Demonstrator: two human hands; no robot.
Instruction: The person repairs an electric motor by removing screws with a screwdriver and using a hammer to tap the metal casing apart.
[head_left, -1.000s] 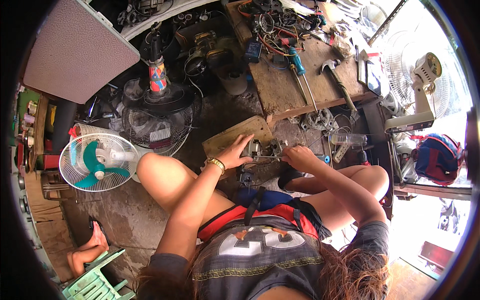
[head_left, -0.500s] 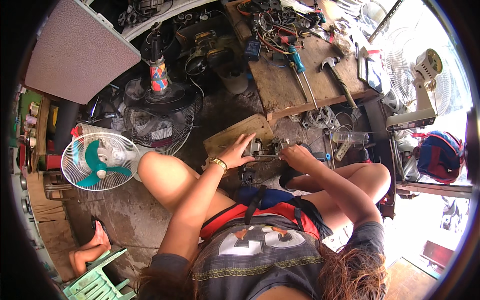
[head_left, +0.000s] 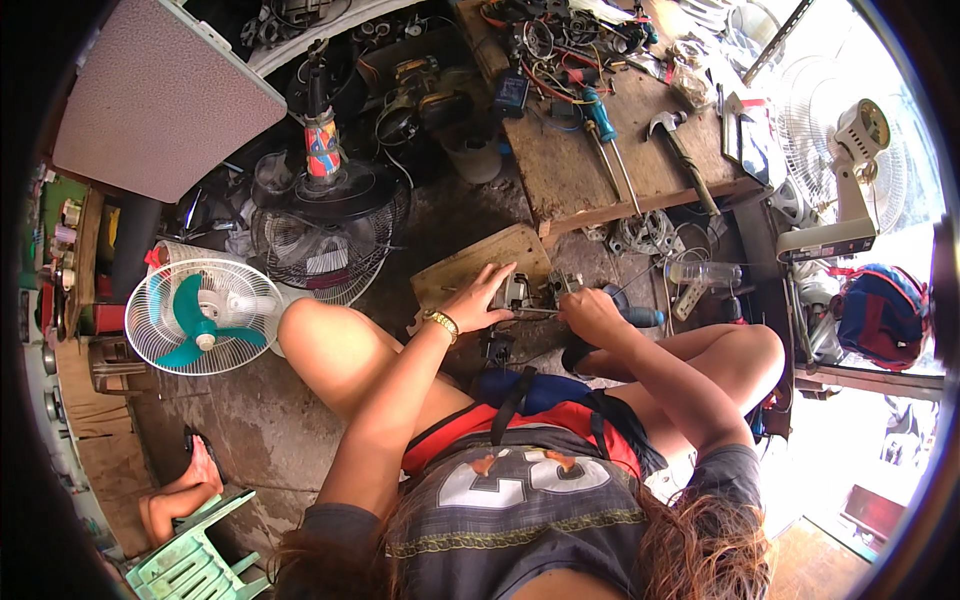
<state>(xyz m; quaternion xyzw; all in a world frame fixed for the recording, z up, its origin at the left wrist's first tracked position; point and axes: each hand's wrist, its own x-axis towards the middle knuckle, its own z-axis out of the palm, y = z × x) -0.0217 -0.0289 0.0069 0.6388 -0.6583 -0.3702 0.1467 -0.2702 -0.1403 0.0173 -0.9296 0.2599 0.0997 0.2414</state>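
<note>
screwdriver [head_left: 540, 311] shows more handle [head_left: 646, 316] past the right hand [head_left: 592, 314] now.

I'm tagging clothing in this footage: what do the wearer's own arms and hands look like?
The wearer has short, dark grey sleeves, leaving both forearms bare. Above the left hand, the wrist carries a gold-coloured band, possibly a watch. The right hand has no visible band at its wrist. Neither hand wears a glove; any rings are too small to tell.

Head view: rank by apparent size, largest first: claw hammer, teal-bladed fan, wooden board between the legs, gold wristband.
1. Teal-bladed fan
2. Wooden board, partly hidden by the left hand
3. Claw hammer
4. Gold wristband
</note>
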